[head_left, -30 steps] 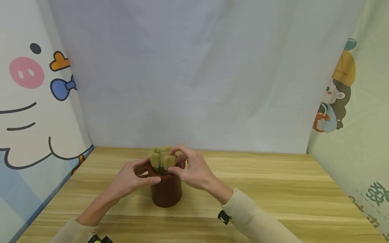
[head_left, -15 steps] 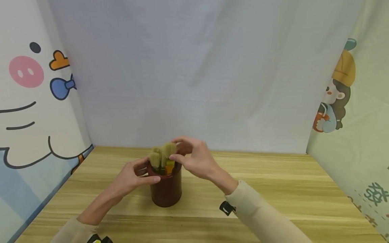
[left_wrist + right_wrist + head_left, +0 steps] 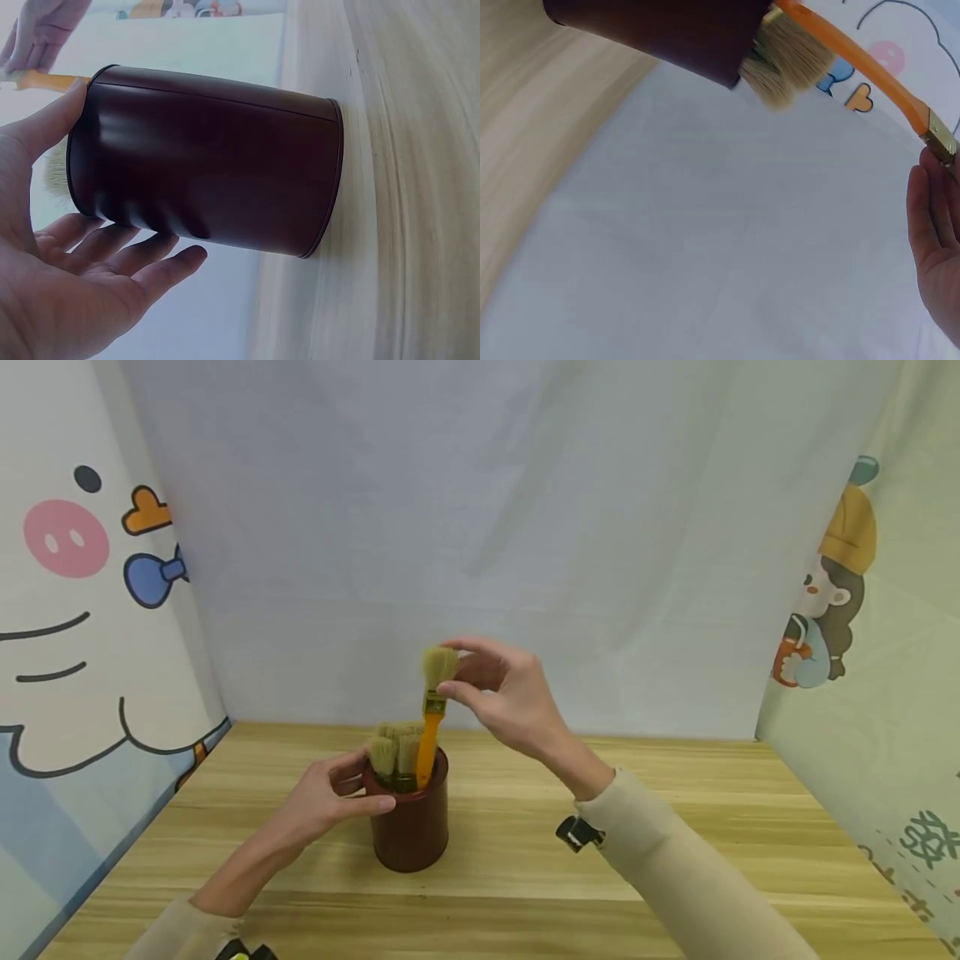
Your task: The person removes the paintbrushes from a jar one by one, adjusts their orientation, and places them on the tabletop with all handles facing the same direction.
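The orange-handled, pale-bristled flat paintbrush leans slightly, its lower end at the mouth of the dark-red cylindrical container. My right hand pinches the paintbrush's bristle end; my left hand holds the container near its rim on the wooden counter. A sideways pull could snag the neighbouring upturned brushes or tip the container.

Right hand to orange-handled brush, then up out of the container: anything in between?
Nothing visible: the right hand pinches the brush directly, and no obstacle shows above. Other brushes in the container stand beside its handle.
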Action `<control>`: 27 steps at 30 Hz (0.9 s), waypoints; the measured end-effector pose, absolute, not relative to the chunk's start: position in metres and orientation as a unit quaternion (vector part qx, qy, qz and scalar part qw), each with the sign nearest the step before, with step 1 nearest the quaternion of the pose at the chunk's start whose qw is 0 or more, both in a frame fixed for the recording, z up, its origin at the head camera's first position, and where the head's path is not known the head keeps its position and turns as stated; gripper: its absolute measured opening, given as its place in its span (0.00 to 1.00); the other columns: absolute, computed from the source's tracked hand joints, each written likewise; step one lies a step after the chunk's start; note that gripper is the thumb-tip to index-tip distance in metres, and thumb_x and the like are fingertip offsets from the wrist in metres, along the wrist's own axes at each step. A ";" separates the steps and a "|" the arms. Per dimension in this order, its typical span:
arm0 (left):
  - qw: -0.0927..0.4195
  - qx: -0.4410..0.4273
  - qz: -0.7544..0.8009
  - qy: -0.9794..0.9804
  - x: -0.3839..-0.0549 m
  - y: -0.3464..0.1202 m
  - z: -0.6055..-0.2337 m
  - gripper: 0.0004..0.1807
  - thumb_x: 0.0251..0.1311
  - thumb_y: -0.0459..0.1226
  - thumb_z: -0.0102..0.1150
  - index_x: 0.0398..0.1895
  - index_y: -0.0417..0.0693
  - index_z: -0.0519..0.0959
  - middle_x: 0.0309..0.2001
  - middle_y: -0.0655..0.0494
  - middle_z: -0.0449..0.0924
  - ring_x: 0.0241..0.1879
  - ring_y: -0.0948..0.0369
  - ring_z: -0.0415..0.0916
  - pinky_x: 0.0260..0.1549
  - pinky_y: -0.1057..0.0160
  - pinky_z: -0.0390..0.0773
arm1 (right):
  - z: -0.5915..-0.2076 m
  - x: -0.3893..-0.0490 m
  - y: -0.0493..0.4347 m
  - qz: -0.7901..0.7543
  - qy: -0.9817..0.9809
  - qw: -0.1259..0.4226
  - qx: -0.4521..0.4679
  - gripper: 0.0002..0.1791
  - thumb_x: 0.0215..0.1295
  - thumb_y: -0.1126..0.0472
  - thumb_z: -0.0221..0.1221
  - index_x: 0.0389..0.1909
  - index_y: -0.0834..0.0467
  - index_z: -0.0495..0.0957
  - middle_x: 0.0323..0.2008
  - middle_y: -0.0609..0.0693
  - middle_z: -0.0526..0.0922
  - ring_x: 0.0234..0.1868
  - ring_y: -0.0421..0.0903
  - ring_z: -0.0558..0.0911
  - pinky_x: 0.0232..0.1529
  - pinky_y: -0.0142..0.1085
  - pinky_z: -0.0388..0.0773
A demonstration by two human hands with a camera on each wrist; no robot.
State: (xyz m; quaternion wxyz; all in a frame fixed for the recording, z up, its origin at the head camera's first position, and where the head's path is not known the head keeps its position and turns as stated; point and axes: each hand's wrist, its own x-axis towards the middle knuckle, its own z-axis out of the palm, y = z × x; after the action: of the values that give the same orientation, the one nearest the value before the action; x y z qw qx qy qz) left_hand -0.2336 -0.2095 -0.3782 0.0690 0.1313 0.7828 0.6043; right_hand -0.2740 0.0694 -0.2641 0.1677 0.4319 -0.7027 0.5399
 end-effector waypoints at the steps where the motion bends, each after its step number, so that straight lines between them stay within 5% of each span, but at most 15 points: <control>1: 0.070 0.131 0.605 0.782 -0.233 -0.209 -0.379 0.55 0.64 0.42 0.74 0.84 0.35 0.50 0.78 0.33 0.58 0.74 0.37 0.63 0.65 0.44 0.74 | -0.261 -0.274 0.072 0.543 -0.699 0.173 0.433 0.23 0.66 0.75 0.69 0.61 0.67 0.82 0.38 0.56 0.90 0.36 0.50 0.90 0.42 0.43 0.87; 12: 0.072 0.126 0.602 0.786 -0.233 -0.209 -0.379 0.55 0.64 0.43 0.74 0.84 0.36 0.49 0.79 0.33 0.57 0.74 0.37 0.62 0.66 0.42 0.73 | -0.249 -0.279 0.105 0.565 -0.704 0.174 0.393 0.24 0.63 0.78 0.69 0.60 0.68 0.82 0.40 0.60 0.90 0.38 0.52 0.91 0.44 0.44 0.88; 27: 0.069 0.130 0.602 0.785 -0.233 -0.211 -0.378 0.55 0.65 0.42 0.74 0.84 0.35 0.49 0.78 0.32 0.58 0.75 0.37 0.61 0.66 0.44 0.73 | -0.317 -0.290 0.141 0.548 -0.776 0.101 0.297 0.24 0.66 0.75 0.69 0.63 0.69 0.80 0.45 0.64 0.87 0.41 0.56 0.91 0.41 0.43 0.88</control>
State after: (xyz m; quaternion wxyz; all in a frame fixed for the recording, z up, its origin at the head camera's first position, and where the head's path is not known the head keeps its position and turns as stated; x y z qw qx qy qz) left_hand -0.2331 -0.2107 -0.3782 0.0689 0.1298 0.7848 0.6021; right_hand -0.2899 0.1407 -0.3166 0.1006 0.2967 -0.7758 0.5477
